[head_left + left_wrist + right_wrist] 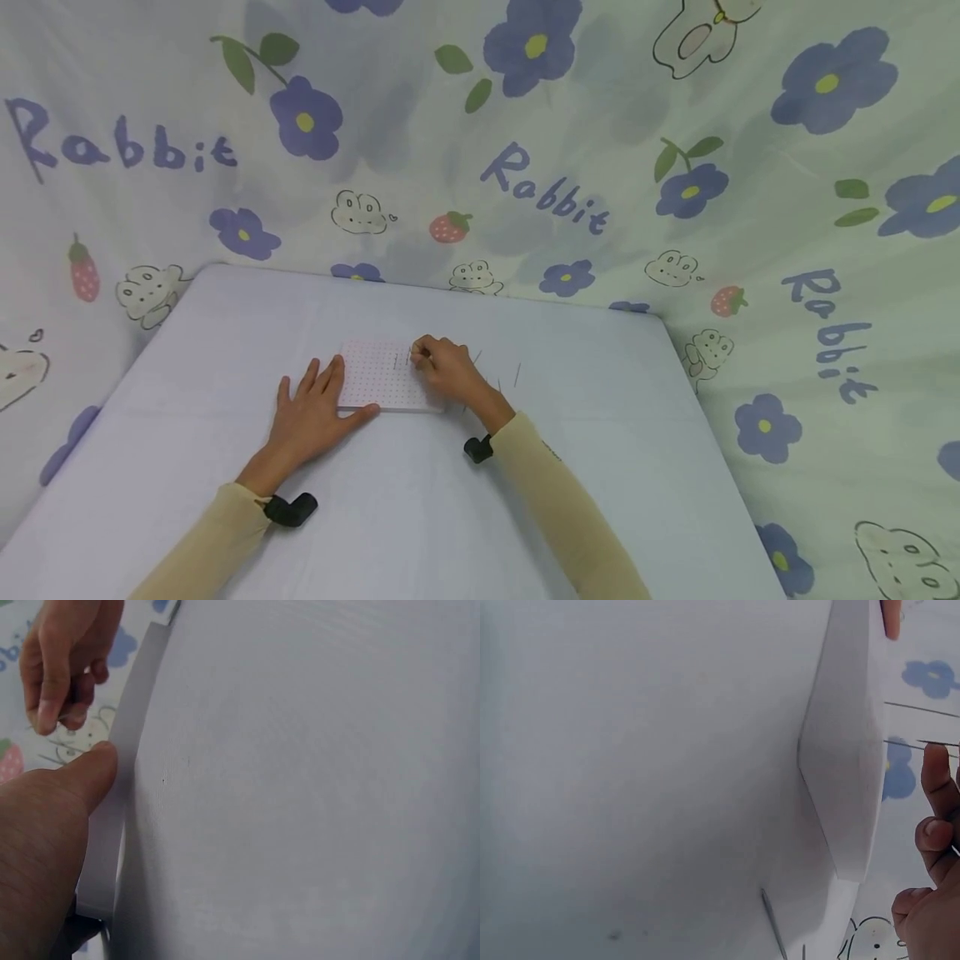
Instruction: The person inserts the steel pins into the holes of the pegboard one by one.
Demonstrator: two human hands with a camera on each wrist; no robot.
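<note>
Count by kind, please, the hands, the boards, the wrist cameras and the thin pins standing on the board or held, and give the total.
Left hand and right hand: 2
Dotted board: 1
Black wrist cameras: 2
Pins standing on the board: 2
Held pin: 1
Total: 8

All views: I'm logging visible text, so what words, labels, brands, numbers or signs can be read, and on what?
"Rabbit": curtain, left side.
"Rabbit": curtain, middle.
"Rabbit": curtain, right side, running downward.
Left wrist view: letters on the curtain, cut off and blurred; not readable in full.
Right sleeve: small dark mark, too small to read.
</note>
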